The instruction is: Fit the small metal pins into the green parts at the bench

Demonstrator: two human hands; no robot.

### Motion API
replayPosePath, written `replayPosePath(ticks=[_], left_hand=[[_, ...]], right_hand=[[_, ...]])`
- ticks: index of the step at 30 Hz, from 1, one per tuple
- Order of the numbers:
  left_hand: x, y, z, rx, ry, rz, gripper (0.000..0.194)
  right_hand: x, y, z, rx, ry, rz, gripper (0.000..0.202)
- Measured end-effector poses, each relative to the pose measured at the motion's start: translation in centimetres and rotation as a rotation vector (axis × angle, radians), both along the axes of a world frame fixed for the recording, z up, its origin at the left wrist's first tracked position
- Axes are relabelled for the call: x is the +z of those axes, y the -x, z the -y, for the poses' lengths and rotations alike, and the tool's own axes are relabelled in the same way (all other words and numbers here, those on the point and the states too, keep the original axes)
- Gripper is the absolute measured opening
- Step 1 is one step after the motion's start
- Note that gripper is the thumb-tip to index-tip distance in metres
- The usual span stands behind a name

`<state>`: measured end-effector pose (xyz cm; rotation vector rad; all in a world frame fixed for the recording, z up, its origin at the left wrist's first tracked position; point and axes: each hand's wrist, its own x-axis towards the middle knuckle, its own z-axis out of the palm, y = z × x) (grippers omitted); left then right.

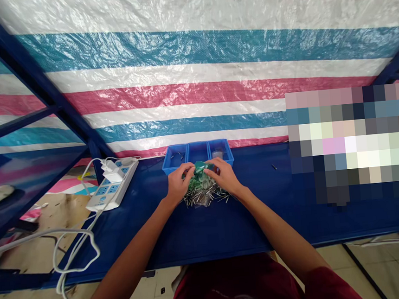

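Note:
Between my two hands is a small green plastic bag (201, 170), partly see-through. My left hand (180, 183) pinches its left edge with thumb and fingers. On the other side my right hand (225, 176) has its fingers closed on the right edge. Beneath the bag lies a loose pile of thin metal pins (198, 196), dark and silvery, spread on the blue table. A piece of clear plastic (204, 200) sits among them. Just behind my hands stands a blue three-compartment tray (198, 152), with a few pins in the left compartment and a clear bag in the right one.
A white power strip (114, 187) with a plugged-in adapter (113, 172) lies to the left, its white cables (77, 253) looping over the table edge. One single pin (274, 166) lies to the right. Blue frame posts and a striped tarp (194, 94) stand behind. The far right is pixelated.

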<state>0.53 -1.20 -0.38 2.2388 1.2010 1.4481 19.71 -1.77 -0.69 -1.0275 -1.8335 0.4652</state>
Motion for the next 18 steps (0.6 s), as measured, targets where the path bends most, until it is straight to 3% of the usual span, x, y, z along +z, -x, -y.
replayPosePath(ticks=[3, 7, 13, 18], left_hand=[[-0.12, -0.76, 0.38, -0.084, 0.154, 0.209, 0.021], [0.1, -1.1, 0.46, -0.13, 0.253, 0.34, 0.023], [-0.1, -1.01, 0.0, -0.218, 0.421, 0.379, 0.034], [-0.04, -0.97, -0.07, -0.306, 0.492, 0.343, 0.027]], right_hand=[[0.16, 0.33, 0.16, 0.011, 0.08, -0.141, 0.026], [0.17, 0.36, 0.16, 0.022, 0.142, -0.252, 0.029], [0.32, 0.17, 0.3, -0.025, 0.022, -0.148, 0.029], [0.57, 0.23, 0.55, -0.06, -0.007, -0.119, 0.035]])
